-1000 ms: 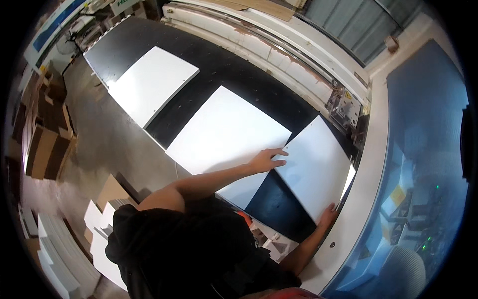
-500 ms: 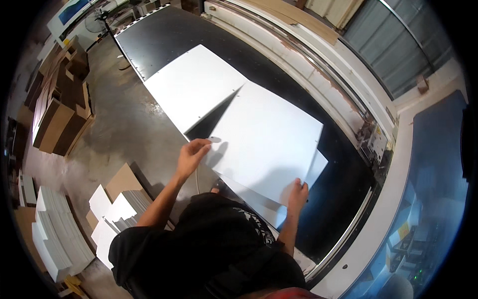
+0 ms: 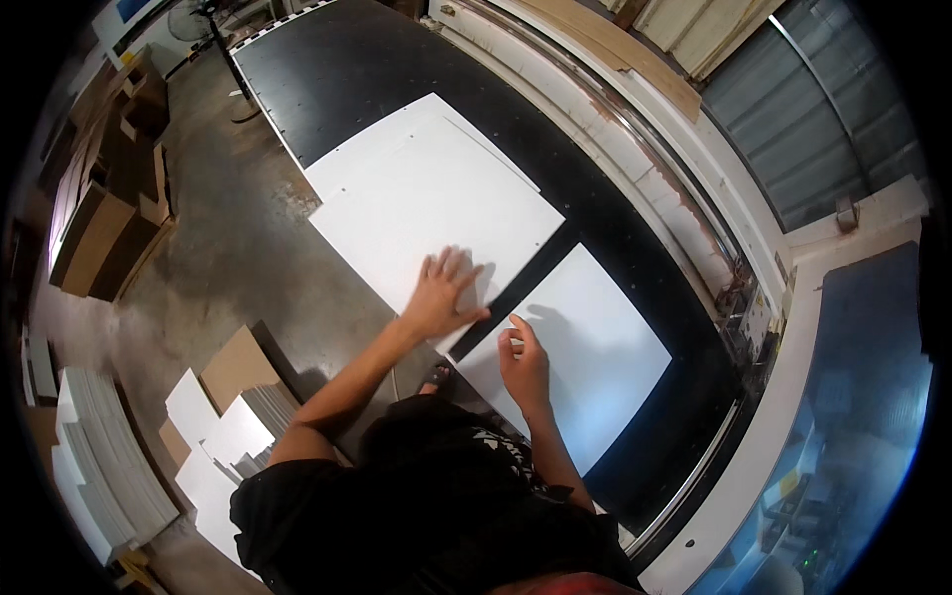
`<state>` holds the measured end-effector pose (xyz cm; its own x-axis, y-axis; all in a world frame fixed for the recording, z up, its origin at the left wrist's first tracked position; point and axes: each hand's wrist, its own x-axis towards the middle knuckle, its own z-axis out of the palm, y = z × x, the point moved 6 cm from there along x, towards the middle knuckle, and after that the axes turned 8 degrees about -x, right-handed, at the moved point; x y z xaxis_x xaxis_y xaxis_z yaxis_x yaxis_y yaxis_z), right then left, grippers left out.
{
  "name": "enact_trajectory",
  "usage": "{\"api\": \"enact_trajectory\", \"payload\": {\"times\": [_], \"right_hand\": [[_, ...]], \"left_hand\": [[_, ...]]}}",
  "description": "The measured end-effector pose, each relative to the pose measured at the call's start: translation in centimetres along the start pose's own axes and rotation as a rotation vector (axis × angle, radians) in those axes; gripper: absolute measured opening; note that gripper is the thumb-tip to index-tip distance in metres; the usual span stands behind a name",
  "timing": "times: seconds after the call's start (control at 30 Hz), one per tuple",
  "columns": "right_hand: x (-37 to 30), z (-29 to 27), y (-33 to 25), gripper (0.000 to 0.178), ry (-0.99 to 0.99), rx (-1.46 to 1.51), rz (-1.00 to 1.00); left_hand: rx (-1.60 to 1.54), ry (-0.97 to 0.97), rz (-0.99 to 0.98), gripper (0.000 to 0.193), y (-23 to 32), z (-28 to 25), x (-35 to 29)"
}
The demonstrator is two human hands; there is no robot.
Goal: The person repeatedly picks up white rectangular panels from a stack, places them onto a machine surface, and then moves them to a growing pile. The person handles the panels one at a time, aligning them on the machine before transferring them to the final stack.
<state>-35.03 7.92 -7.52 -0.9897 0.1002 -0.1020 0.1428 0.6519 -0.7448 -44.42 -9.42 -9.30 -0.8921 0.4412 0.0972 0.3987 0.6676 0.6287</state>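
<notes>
Two white flat panels lie on a long black machine bed (image 3: 397, 59). My left hand (image 3: 443, 294) rests flat, fingers spread, on the near corner of the larger far panel (image 3: 426, 198). My right hand (image 3: 523, 362) touches the near left edge of the smaller near panel (image 3: 595, 357), fingers loosely bent. A narrow black strip of the bed shows between the two panels.
Stacks of white boards (image 3: 213, 436) and a brown cardboard piece (image 3: 238, 367) stand on the concrete floor at my left. More white sheets (image 3: 94, 446) and brown boards (image 3: 99, 218) line the far left. A rail (image 3: 635, 149) runs along the bed's far side.
The view has shifted left along the bed. My left hand has moved onto the corner of the far panel, and my right hand has come to the near panel's left edge.
</notes>
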Motion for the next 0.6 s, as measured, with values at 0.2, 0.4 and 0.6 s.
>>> {"api": "enact_trajectory", "payload": {"times": [0.2, 0.4, 0.6], "right_hand": [[-2.7, -1.8, 2.3, 0.031, -0.01, 0.072, 0.112], [-5.1, -1.5, 3.9, 0.031, 0.068, 0.125, 0.172], [-5.2, -2.6, 3.0, 0.029, 0.139, 0.085, 0.131]], "left_hand": [[0.213, 0.117, 0.02, 0.082, -2.1, 0.7, 0.6], [0.227, 0.16, 0.041, 0.07, -3.5, -1.0, 2.2], [0.228, 0.131, 0.058, 0.066, -4.3, -1.3, 3.0]]}}
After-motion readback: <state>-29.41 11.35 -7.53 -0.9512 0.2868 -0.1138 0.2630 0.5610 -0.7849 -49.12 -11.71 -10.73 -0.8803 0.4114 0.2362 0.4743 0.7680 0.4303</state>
